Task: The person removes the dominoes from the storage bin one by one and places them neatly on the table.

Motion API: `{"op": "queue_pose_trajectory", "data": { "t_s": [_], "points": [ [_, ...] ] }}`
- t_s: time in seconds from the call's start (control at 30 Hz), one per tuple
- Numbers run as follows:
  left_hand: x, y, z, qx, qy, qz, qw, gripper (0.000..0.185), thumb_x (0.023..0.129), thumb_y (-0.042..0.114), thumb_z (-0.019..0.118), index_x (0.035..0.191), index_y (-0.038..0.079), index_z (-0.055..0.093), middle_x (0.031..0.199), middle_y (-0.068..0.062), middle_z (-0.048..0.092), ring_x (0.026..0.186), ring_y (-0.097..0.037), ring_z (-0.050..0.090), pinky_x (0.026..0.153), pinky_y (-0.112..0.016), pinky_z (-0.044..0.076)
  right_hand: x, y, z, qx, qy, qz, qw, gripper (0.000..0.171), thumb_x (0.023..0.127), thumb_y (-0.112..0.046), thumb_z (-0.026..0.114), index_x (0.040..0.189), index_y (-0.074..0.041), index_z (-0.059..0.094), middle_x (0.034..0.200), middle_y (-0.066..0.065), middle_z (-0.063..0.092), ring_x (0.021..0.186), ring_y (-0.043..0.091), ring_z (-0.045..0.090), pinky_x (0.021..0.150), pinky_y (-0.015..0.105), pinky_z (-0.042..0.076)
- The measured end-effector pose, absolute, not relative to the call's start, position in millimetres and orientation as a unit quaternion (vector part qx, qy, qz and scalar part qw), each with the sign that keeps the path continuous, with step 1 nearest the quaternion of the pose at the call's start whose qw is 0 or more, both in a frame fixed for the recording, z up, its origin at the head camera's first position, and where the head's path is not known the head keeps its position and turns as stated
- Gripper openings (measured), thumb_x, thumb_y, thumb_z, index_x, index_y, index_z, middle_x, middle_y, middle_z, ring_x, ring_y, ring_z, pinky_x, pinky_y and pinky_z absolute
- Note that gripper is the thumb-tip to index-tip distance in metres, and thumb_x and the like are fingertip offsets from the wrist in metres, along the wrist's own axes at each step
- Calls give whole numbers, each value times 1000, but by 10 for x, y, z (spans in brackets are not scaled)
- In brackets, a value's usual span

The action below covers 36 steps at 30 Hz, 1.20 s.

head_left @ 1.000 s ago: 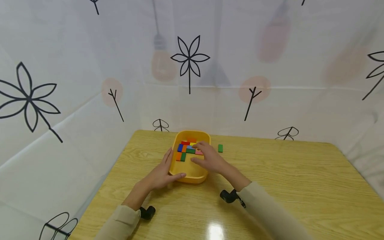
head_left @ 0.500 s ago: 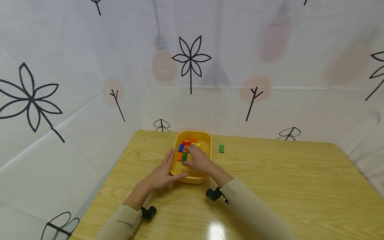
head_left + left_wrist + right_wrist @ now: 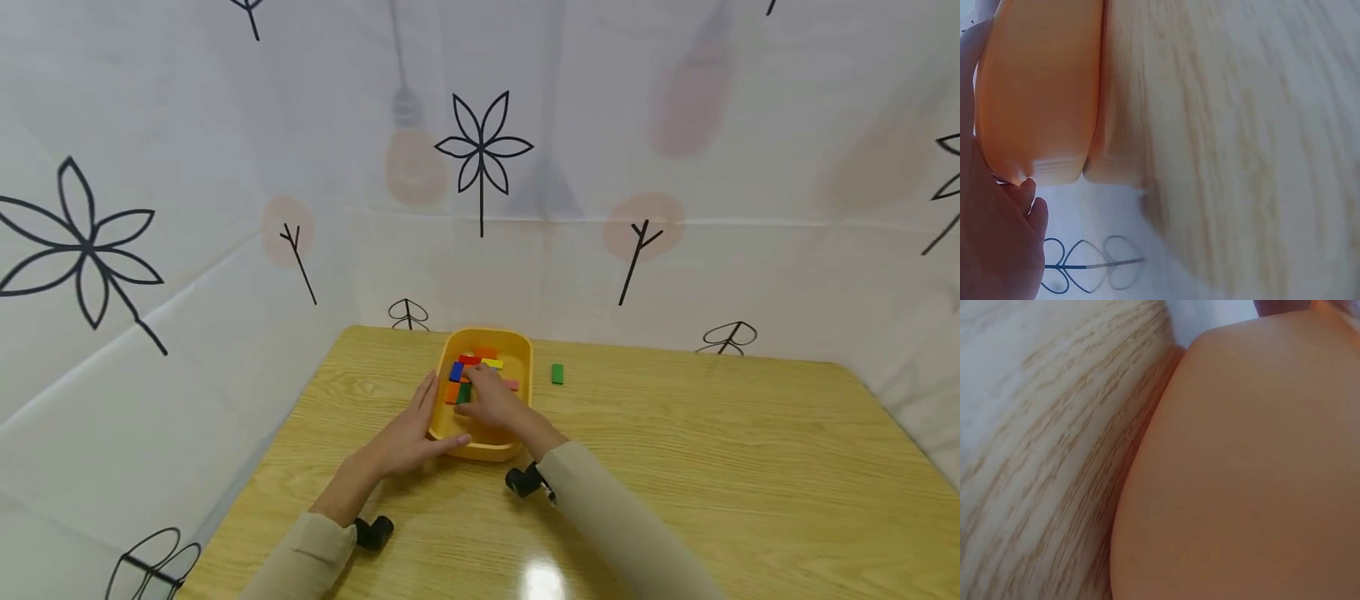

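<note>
A yellow plastic tray [image 3: 487, 451] holds flat, coloured rectangular blocks. My left hand [image 3: 401, 437] rests against its left near corner, fingers [image 3: 424, 394] straight along the outer wall and thumb over the near rim. In the left wrist view, the fingers lie beside the tray wall [image 3: 1041, 94]. My right hand [image 3: 495, 400] reaches inside, its fingertips right at the blocks and its thumb apart from them. A blue block [image 3: 457, 372], an orange block [image 3: 452, 393] and a green block [image 3: 464, 393] show left of it. Other blocks are partly hidden beneath the hand.
A lone green block [image 3: 557, 374] lies on the wooden table [image 3: 712, 467], right of the tray. Behind the table hangs a white cloth [image 3: 555, 267] with plant drawings. Red [image 3: 470, 360] and yellow [image 3: 492, 364] blocks lie toward the tray's far end.
My right hand has moved left inside the tray, from the pink block toward the blue and orange ones. The left hand stays at the tray's corner.
</note>
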<state>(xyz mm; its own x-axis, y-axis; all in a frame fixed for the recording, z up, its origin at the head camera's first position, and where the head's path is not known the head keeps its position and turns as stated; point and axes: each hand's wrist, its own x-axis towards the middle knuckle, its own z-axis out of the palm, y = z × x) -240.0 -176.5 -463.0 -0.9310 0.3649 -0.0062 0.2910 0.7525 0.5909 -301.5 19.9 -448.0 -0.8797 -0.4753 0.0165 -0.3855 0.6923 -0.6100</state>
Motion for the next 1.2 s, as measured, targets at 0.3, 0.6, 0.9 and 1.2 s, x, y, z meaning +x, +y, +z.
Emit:
{"op": "queue_pose_trajectory", "data": {
  "t_s": [0.3,0.6,0.9,1.2],
  "points": [
    [-2413,-1744,-4619,180,933,307,61,118,88,77,59,165,19,-8,172,2,-9,152,-34,27,119,-52,32,-3061,187,-4514,-221,922,-308,80,52,93,-16,77,137,4,56,135,17,58,119,31,54,111,46,44],
    [-2415,-1762,-4599,183,933,304,60,118,88,75,60,165,16,-7,172,-1,-9,153,-34,23,120,-52,30,-3072,136,-4501,-221,928,-291,80,44,93,-19,77,128,3,62,126,15,60,109,29,55,107,43,47],
    [-2413,-1758,-4596,181,933,304,60,118,88,76,60,165,17,-7,172,1,-9,153,-34,24,120,-52,30,-3100,115,-4548,-217,932,-283,70,42,92,-26,79,120,2,65,119,14,62,103,26,55,100,40,50],
    [-2406,-1767,-4621,180,934,303,60,117,88,75,59,165,15,-6,172,1,-8,154,-33,22,120,-51,30,-3067,111,-4546,-230,936,-260,63,35,93,-24,79,112,1,66,102,9,60,93,25,52,90,37,49]
  ]
}}
